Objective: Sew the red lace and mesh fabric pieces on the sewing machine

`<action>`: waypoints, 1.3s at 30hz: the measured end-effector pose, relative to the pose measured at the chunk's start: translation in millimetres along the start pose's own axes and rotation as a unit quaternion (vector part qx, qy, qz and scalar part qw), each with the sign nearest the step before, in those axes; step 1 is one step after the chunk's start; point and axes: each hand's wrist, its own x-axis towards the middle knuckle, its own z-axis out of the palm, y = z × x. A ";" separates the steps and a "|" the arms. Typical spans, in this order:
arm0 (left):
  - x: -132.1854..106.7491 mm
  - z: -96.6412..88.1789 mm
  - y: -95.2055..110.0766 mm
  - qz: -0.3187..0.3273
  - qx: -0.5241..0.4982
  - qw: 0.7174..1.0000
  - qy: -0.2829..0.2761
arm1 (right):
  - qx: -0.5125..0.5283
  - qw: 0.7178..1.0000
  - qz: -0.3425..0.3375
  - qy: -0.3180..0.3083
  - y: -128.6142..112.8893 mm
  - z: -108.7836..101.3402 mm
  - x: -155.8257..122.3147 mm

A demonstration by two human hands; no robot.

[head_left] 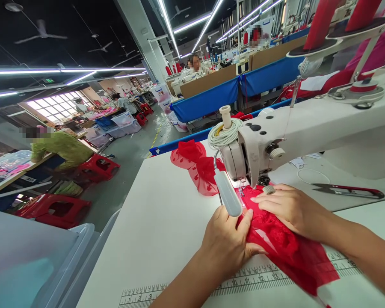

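Red lace-and-mesh fabric (276, 235) runs under the head of a white sewing machine (308, 132) and down over the table's front. On its left edge my left hand (224, 237) grips the cloth between thumb and finger; the lamp hides some of its fingers. My right hand (295, 209) lies on the lace with fingers stretched out, close to the machine's front knob. A small grey lamp (228, 194) on a bent neck hangs before the needle area and covers part of it. Behind the machine head, another stretch of red mesh (199, 169) spreads over the white table (154, 218).
Thread snips (349, 191) lie on the machine bed at right. A printed ruler (244, 280) crosses the table front. Red thread cones (319, 25) stand above the machine. Plastic bins (77, 265) sit at left, near red stools (54, 209); other people work farther off.
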 end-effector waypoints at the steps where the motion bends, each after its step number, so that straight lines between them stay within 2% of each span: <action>1: 0.0 0.4 -0.6 -0.001 0.002 1.000 -0.002 | 0.004 1.000 0.006 -0.005 -0.2 0.4 0.0; 9: 2.6 1.2 -6.3 0.000 0.003 1.000 0.004 | -0.006 1.000 -0.012 0.013 4.8 5.2 0.6; 14: 2.3 2.4 -12.7 0.010 0.007 1.000 0.001 | -0.010 1.000 0.019 -0.013 5.7 7.1 2.0; 23: 7.3 -0.8 -24.5 0.007 0.006 1.000 0.007 | -0.026 0.999 0.034 0.001 11.1 15.2 3.5; 27: 8.9 -1.1 -26.9 0.062 -0.036 0.997 -0.012 | -0.033 0.999 0.026 -0.026 13.2 14.8 3.8; 30: 9.3 -1.2 -24.1 0.096 -0.071 0.991 -0.056 | -0.032 0.999 0.007 0.003 14.3 14.5 1.0; 35: 8.6 -1.2 -17.5 0.044 -0.093 0.994 -0.047 | -0.030 0.998 -0.042 0.025 13.1 12.0 -4.7; 39: 6.8 -3.4 -14.1 0.020 -0.071 0.996 -0.053 | -0.009 0.998 -0.044 0.048 10.4 13.7 -5.6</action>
